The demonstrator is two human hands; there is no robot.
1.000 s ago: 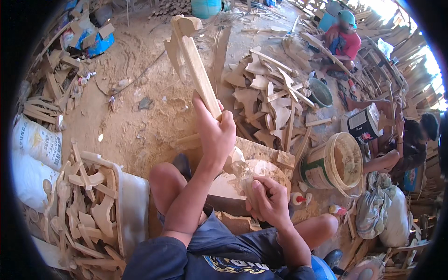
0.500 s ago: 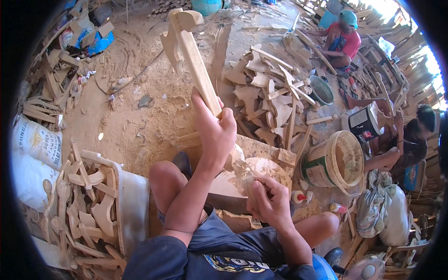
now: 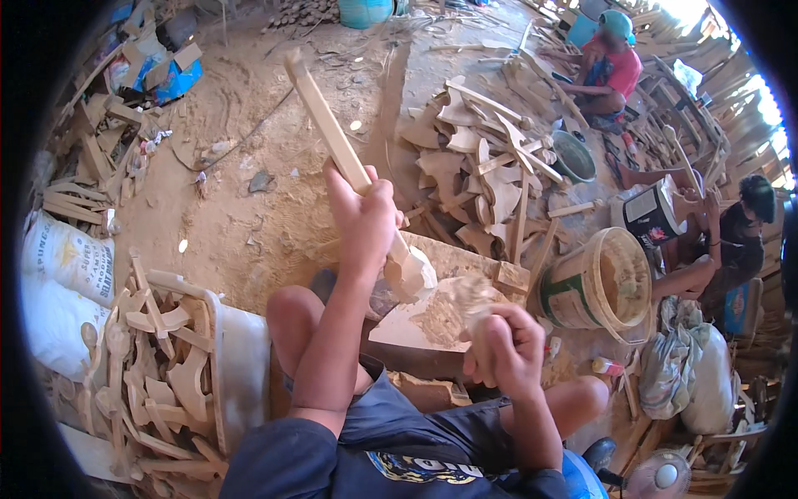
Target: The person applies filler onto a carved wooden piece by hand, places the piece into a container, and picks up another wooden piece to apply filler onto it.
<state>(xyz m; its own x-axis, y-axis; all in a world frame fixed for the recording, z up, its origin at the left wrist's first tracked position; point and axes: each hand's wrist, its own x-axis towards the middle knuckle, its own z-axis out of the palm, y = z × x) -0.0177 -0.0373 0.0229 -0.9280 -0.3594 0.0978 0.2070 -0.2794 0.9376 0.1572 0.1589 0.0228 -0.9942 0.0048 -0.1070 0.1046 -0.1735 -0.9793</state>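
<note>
My left hand (image 3: 363, 218) is closed round the middle of a long carved wooden piece (image 3: 324, 116). The bar slants up and away to the left, and its broad, rounded near end bears a whitish patch. My right hand (image 3: 509, 349) is curled about a light-coloured thing (image 3: 476, 312) whose tip is smeared by motion; I cannot tell its kind. That tip stands apart from the wooden piece, to the right of its rounded end. Below both hands, in front of my lap, lies a pale work board (image 3: 407, 331) with crusty tan paste on it.
A tub of wooden parts (image 3: 241, 366) stands at my left. Heaped cut wood pieces (image 3: 453, 179) lie ahead. At my right are a large bucket (image 3: 573, 291), a small red-and-white bottle (image 3: 608, 366), sacks (image 3: 702, 378) and a fan (image 3: 658, 478). Two people sit farther right.
The wooden piece has been turned, so its rounded end now points toward me and the far end shows a plain bar. My right hand has moved right, away from the board's middle.
</note>
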